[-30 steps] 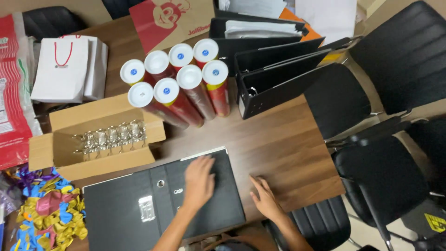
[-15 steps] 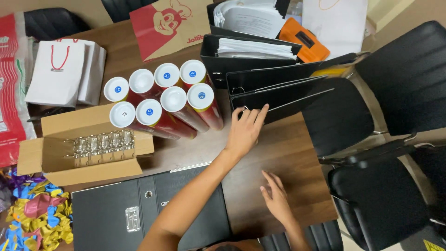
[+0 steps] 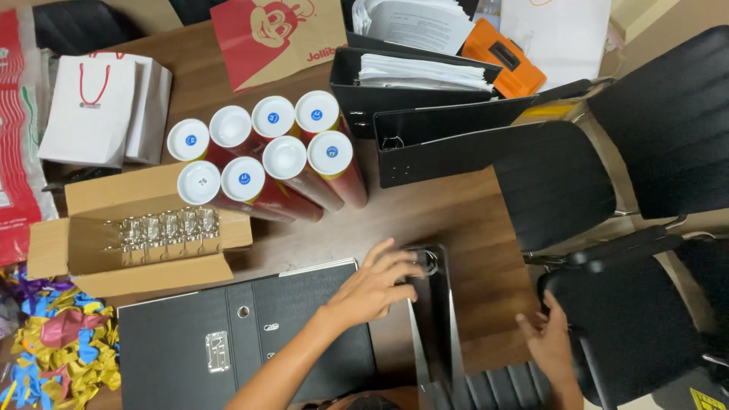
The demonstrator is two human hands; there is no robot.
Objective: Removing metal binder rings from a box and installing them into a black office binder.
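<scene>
A closed black ring binder (image 3: 228, 342) lies flat, near left. Your left hand (image 3: 372, 285) grips, fingers curled, an upright open binder (image 3: 434, 319) at its metal ring. Your right hand (image 3: 548, 342) hovers spread, empty, beside the table edge.

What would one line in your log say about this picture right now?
left hand: on upright open black binder, fingers near its ring | right hand: open, by table edge | closed black binder: flat beside
</scene>
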